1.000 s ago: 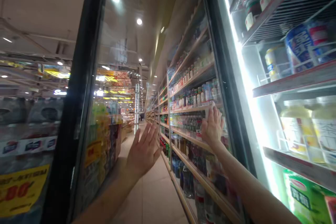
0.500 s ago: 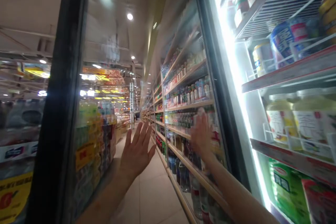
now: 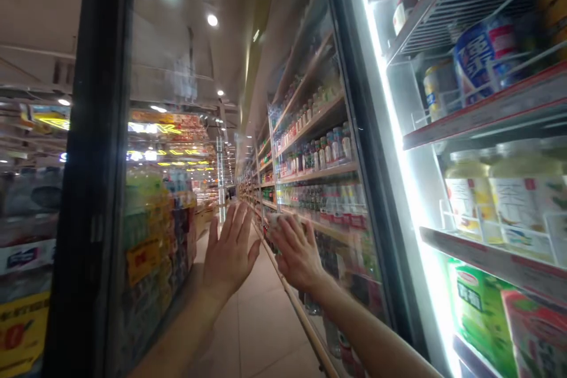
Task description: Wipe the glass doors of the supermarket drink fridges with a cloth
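Observation:
My left hand point(image 3: 230, 254) lies flat against the glass door point(image 3: 186, 59), fingers stretched upward and a little apart, holding nothing. Close to its right, my right hand point(image 3: 299, 251) presses on the same glass with bent fingers. A small whitish cloth point(image 3: 277, 221) shows under its fingertips; most of it is covered by the hand. The door stands open, its dark frame running down both sides of the pane.
To the right is a lit cooler with wire shelves point(image 3: 482, 112), bottles of pale yellow drink point(image 3: 469, 195) and a green pack point(image 3: 478, 301). Shelves of bottles show through the glass, along a tiled aisle floor point(image 3: 261, 331). Stacked bottles point(image 3: 26, 230) stand at left.
My right hand has swept left and down across the glass, from near the door's right edge to beside my left hand. The left hand has stayed in place on the pane.

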The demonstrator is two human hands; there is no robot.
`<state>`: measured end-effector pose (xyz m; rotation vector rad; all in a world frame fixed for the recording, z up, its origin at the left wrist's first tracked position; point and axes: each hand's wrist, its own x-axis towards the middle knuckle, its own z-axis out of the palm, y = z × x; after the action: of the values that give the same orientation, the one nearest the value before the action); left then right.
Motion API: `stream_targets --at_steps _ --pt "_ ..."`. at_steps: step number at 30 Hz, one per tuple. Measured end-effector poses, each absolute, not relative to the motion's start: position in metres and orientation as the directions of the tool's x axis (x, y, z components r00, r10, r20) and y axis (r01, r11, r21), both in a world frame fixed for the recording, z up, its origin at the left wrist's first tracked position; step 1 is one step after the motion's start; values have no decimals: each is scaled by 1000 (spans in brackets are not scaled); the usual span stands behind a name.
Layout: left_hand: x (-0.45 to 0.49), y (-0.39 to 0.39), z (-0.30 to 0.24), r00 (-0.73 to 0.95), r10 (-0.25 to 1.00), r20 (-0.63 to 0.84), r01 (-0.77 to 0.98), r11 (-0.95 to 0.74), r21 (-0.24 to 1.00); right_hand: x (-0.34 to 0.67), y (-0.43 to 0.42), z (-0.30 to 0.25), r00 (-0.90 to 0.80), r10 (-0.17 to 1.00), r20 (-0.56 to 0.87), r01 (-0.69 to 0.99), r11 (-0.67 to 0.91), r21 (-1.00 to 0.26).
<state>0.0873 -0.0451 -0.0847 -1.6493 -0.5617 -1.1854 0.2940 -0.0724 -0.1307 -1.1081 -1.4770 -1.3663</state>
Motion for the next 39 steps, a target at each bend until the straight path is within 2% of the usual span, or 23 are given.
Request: stream_targets --at_steps 1,2,4,6,7,8,11,12,14,17,18,19,22,24,25,27,29,30,31,34,35,37,39 --pt "87 -46 -87 402 -169 900 797 -420 -434 302 -73 -134 -261 64 963 965 10 261" --pt "88 -47 -90 391 -168 905 792 -439 -424 315 -73 -136 -161 35 986 986 -29 162" --pt "89 -48 -97 378 -157 912 781 -476 -405 344 -76 -139 164 -75 984 978 -115 -172" --pt "91 -50 -106 370 -144 918 770 -504 -390 355 -78 -142 341 -151 928 922 -139 -361" --pt "92 -50 -110 367 -143 919 768 -511 -386 350 -78 -144 326 -146 934 929 -134 -346" --pt "92 -50 -115 364 -145 920 768 -512 -385 339 -78 -148 239 -106 965 961 -116 -250" --pt "88 -49 -131 393 -156 906 768 -486 -417 303 -76 -162 -218 51 975 976 20 217" --pt "85 -49 -136 410 -162 898 765 -474 -435 300 -76 -165 -291 63 955 956 47 288" --pt "81 -49 -147 427 -162 890 756 -476 -449 309 -77 -168 -212 14 977 977 8 211" --pt "78 -51 -157 391 -141 909 753 -519 -405 329 -79 -168 198 -139 970 972 -99 -213" --pt "79 -51 -159 375 -135 917 755 -529 -386 326 -79 -169 245 -144 959 960 -101 -260" --pt "79 -52 -160 364 -130 922 758 -534 -375 317 -79 -171 210 -104 972 972 -87 -219" --pt "77 -52 -162 366 -132 921 762 -525 -378 282 -78 -181 -251 115 961 967 64 245" --pt "72 -51 -167 382 -126 915 760 -521 -389 279 -78 -189 -368 137 920 929 108 355" --pt "70 -51 -170 383 -120 916 759 -525 -386 287 -78 -193 -301 107 948 953 70 295" --pt "67 -51 -177 373 -105 922 757 -541 -368 313 -80 -199 8 -17 1000 998 -60 -9" --pt "67 -53 -183 339 -87 937 765 -554 -328 331 -81 -204 253 -130 959 954 -130 -270" --pt "68 -53 -186 326 -82 942 771 -552 -316 332 -82 -207 285 -140 948 944 -133 -303" --pt "68 -54 -187 322 -82 943 777 -546 -313 328 -82 -211 242 -110 964 960 -117 -254" --pt "69 -54 -193 327 -83 941 786 -530 -319 311 -84 -219 -100 64 993 995 11 99" --pt "69 -54 -195 331 -79 940 786 -528 -321 312 -85 -221 -152 85 985 988 37 149" --pt "69 -54 -201 341 -62 938 785 -530 -321 330 -88 -221 -24 37 999 1000 2 24" --pt "69 -55 -208 332 -46 942 788 -535 -304 353 -90 -220 257 -78 963 963 -67 -262"
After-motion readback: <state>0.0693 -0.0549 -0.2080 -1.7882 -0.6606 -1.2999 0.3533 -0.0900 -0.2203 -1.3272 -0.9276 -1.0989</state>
